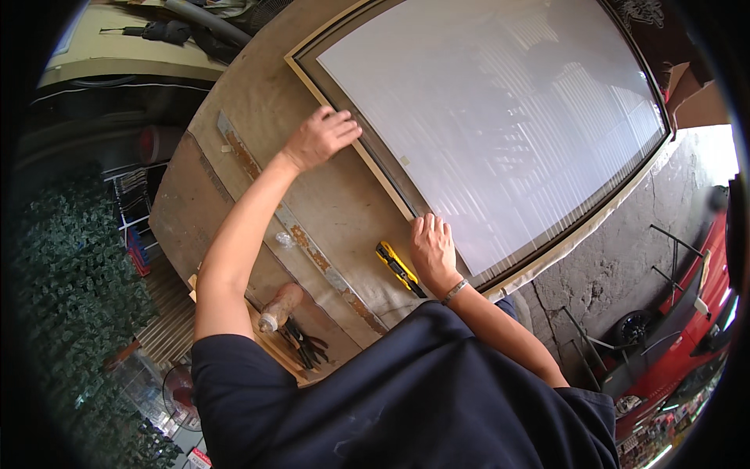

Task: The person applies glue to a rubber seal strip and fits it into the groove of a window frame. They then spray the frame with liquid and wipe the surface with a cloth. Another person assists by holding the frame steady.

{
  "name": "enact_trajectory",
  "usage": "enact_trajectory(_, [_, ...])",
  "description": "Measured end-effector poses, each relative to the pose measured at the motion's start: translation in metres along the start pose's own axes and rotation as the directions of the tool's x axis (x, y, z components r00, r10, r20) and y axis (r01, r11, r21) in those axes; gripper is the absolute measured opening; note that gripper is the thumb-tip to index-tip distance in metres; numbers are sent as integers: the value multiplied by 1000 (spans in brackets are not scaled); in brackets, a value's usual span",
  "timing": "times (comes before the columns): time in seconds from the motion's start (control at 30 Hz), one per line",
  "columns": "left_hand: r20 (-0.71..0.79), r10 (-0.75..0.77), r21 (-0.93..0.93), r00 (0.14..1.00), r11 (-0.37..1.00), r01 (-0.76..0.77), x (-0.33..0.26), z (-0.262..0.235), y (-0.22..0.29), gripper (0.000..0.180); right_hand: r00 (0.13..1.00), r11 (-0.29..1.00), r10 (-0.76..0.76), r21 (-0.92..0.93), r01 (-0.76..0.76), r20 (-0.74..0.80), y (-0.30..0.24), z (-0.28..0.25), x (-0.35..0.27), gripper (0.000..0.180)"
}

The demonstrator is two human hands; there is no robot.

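A large rectangular frame (383, 181) with a pale wooden edge and a dark inner border lies tilted across the table. Inside it is a whitish sheet (484, 133) under a glossy pane with striped reflections. My left hand (322, 139) is over the frame's left side, fingers loosely stretched and a little blurred; contact there is hard to judge. Lower down the same side, my right hand (433, 248) has its fingers bent over the edge, gripping it. Just left of that hand a yellow and black utility knife (397, 267) rests on the table.
A worn metal straightedge (312, 254) runs diagonally across the brown table (234, 199). Crumpled clear plastic (286, 240) lies beside it. Near my left elbow are a brown bottle (281, 306) and dark pliers (307, 344). Leafy greenery (66, 289) is left; a red vehicle (687, 328) stands right.
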State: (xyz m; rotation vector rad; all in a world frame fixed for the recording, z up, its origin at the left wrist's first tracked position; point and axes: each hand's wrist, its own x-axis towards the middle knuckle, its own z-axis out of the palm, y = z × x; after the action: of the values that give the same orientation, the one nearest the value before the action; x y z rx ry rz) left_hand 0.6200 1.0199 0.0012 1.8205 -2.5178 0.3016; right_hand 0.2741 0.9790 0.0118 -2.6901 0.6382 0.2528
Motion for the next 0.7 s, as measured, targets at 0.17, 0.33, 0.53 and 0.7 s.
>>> enact_trajectory(0.17, [169,-218,131,961,972,197,-9,-7,-77,38,999,1000,-10,3,10,-30,-1,-3,-2,20])
enact_trajectory(0.33, [220,-415,263,883,897,356,-17,8,-128,32,1000,1000,-2,-14,2,30,-2,-7,-1,19])
enact_trajectory(0.53, [262,-425,339,866,881,330,-5,6,-128,31,1000,1000,6,-19,-6,-12,-3,-5,-2,18])
enact_trajectory(0.7, [244,-282,189,928,952,240,5,-5,-60,31,999,1000,-1,16,2,-37,0,-5,-5,14])
